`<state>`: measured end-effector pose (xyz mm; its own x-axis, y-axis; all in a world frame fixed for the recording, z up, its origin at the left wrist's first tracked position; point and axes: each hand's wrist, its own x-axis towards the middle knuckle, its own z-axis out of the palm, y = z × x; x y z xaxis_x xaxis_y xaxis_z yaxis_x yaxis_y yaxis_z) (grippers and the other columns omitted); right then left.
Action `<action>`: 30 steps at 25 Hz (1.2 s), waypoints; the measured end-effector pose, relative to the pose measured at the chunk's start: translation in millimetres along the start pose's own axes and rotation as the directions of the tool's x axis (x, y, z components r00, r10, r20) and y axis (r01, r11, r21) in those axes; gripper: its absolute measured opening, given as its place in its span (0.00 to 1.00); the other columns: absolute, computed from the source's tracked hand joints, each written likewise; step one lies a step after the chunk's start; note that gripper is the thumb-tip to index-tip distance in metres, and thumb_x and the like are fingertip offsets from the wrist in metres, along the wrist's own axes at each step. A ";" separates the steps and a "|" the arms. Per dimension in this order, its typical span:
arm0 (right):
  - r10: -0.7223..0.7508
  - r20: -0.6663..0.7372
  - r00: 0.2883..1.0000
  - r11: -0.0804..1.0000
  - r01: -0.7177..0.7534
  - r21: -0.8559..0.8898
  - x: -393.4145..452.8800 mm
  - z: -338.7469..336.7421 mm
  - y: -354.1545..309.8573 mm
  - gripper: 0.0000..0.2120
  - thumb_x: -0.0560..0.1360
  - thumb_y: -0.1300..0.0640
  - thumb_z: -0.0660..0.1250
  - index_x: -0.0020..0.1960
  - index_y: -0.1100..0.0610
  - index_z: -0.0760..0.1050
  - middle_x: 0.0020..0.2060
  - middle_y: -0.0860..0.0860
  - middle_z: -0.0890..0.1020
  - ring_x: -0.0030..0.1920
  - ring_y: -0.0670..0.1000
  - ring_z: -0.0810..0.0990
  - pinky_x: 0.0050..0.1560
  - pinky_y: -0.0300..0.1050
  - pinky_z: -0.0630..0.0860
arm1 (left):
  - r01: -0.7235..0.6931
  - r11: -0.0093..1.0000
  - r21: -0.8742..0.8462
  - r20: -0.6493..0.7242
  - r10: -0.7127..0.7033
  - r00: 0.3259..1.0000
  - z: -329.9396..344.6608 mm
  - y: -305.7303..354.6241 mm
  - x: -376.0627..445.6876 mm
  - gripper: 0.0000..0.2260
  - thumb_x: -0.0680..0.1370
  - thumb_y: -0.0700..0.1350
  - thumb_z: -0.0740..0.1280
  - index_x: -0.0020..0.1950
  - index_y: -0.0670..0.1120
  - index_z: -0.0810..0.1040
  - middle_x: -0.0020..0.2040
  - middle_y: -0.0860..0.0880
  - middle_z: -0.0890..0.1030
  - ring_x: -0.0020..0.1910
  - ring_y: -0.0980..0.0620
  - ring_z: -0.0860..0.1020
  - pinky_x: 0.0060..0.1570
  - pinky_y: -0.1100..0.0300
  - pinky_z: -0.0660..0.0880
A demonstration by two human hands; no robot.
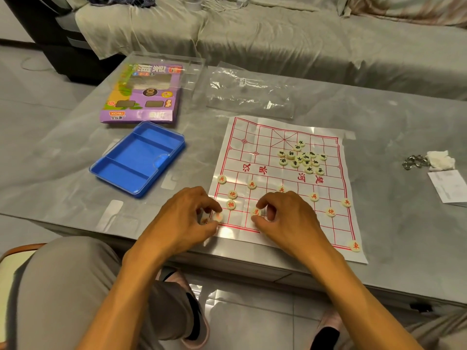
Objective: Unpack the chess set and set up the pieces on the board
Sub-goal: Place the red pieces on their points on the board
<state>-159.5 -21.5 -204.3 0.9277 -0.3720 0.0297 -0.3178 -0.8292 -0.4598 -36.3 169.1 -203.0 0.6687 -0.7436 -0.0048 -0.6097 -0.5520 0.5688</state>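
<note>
A thin, shiny paper board (pixel 283 183) with red grid lines is laid flat on the smooth grey surface (pixel 75 147). All places here are given from the board.

The pieces are small, round, flat and cream-coloured, like little buttons. A heap of black-marked pieces (pixel 302 157) is piled on the far half of the board; they overlap, so they cannot be counted surely. Red-marked pieces are spread over the near half. Five red pieces (pixel 252 184) are seen in one row near the middle writing, though one is partly hidden by a hand. Two more (pixel 331 211) sit one row closer, one toward each side. One red piece (pixel 355 246) sits at the near right corner.

The left hand (pixel 187 218) is at the near left corner of the board. Its fingers are curled, and a round piece (pixel 217 217) is pinched at the fingertips. Another piece beside it is partly hidden. The right hand (pixel 285 218) is over the near edge, around the middle. A red-marked piece (pixel 256 212) is pinched between its thumb and finger. The two hands are apart.

To the left of the board, one blue plastic tray (pixel 137 160) with three long sections is seen. Beyond the tray, one purple cardboard box (pixel 144 97) is laid flat. Past the far edge, one crinkly clear bag (pixel 250 89) is found. To the right, a white tissue (pixel 439 160) is seen.
</note>
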 end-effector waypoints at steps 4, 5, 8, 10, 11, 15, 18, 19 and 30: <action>0.045 -0.004 0.999 0.999 -0.044 0.032 -20.2 -11.2 15.7 0.09 0.74 0.45 0.67 0.52 0.46 0.77 0.34 0.40 0.74 0.42 0.43 0.71 0.38 0.34 0.67 | -0.095 0.995 0.006 0.079 0.094 0.992 7.0 7.7 0.5 0.12 0.74 0.54 0.69 0.56 0.57 0.80 0.49 0.62 0.71 0.51 0.61 0.70 0.45 0.70 0.69; 0.056 -0.003 0.998 0.998 -0.056 0.034 -24.0 -13.2 19.0 0.09 0.74 0.44 0.67 0.52 0.45 0.77 0.34 0.40 0.74 0.42 0.43 0.71 0.38 0.34 0.67 | -0.102 0.995 0.017 0.082 0.100 0.992 8.9 8.2 1.3 0.12 0.74 0.55 0.68 0.57 0.58 0.79 0.49 0.62 0.71 0.50 0.61 0.70 0.44 0.71 0.67; 0.101 0.009 0.995 0.994 -0.101 0.044 -35.0 -18.7 28.9 0.08 0.74 0.44 0.67 0.51 0.44 0.76 0.35 0.40 0.75 0.42 0.43 0.72 0.39 0.31 0.65 | -0.101 0.993 0.059 0.091 0.095 0.991 14.6 7.5 3.9 0.12 0.74 0.56 0.67 0.57 0.59 0.79 0.48 0.62 0.70 0.49 0.61 0.69 0.40 0.72 0.64; 0.126 0.010 0.992 0.990 -0.126 0.067 -48.0 -25.1 37.9 0.07 0.74 0.44 0.68 0.50 0.42 0.75 0.36 0.41 0.76 0.43 0.42 0.73 0.42 0.30 0.66 | -0.096 0.993 0.067 0.102 0.089 0.991 16.9 7.9 4.8 0.11 0.74 0.55 0.67 0.57 0.59 0.79 0.48 0.62 0.70 0.49 0.60 0.70 0.40 0.72 0.65; 0.140 0.016 0.990 0.987 -0.141 0.074 -56.8 -29.4 43.3 0.06 0.74 0.44 0.68 0.49 0.42 0.74 0.37 0.41 0.76 0.45 0.42 0.73 0.45 0.31 0.68 | -0.088 0.994 0.066 0.101 0.081 0.992 16.5 7.8 4.8 0.11 0.74 0.54 0.68 0.56 0.58 0.79 0.48 0.62 0.71 0.49 0.60 0.71 0.40 0.72 0.66; 0.253 0.018 0.967 0.967 -0.253 0.028 -94.4 -52.7 77.7 0.09 0.73 0.45 0.70 0.52 0.43 0.74 0.45 0.40 0.77 0.48 0.43 0.74 0.48 0.34 0.70 | -0.071 0.995 0.067 0.102 0.064 0.993 14.7 7.6 6.1 0.10 0.73 0.54 0.70 0.54 0.57 0.80 0.47 0.61 0.72 0.45 0.63 0.72 0.41 0.71 0.68; 0.326 0.000 0.945 0.945 -0.326 0.007 -102.5 -64.5 100.9 0.10 0.73 0.48 0.71 0.53 0.45 0.76 0.42 0.40 0.78 0.43 0.42 0.74 0.43 0.32 0.70 | -0.067 0.996 0.061 0.111 0.060 0.992 17.1 13.1 7.2 0.10 0.73 0.54 0.70 0.53 0.57 0.80 0.46 0.61 0.73 0.45 0.61 0.73 0.40 0.70 0.69; 0.337 0.002 0.942 0.941 -0.337 0.011 -100.8 -64.3 104.1 0.10 0.73 0.48 0.71 0.53 0.46 0.77 0.41 0.40 0.77 0.42 0.43 0.75 0.43 0.32 0.71 | -0.063 0.996 0.059 0.114 0.056 0.992 17.6 14.5 7.2 0.09 0.73 0.53 0.71 0.53 0.57 0.80 0.46 0.61 0.72 0.45 0.61 0.73 0.41 0.70 0.69; 0.351 0.046 0.935 0.936 -0.350 -0.034 -85.9 -47.8 103.8 0.15 0.73 0.45 0.69 0.59 0.46 0.76 0.48 0.42 0.76 0.48 0.44 0.74 0.51 0.38 0.74 | -0.031 0.999 0.032 0.118 0.027 0.993 17.1 19.5 4.0 0.10 0.72 0.54 0.71 0.53 0.56 0.80 0.49 0.58 0.74 0.45 0.61 0.73 0.43 0.68 0.71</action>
<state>-281.5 -95.5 -212.2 0.7649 -0.6199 -0.1749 -0.6290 -0.6602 -0.4106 -52.7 148.9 -205.9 0.5973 -0.7974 -0.0863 -0.6435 -0.5407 0.5418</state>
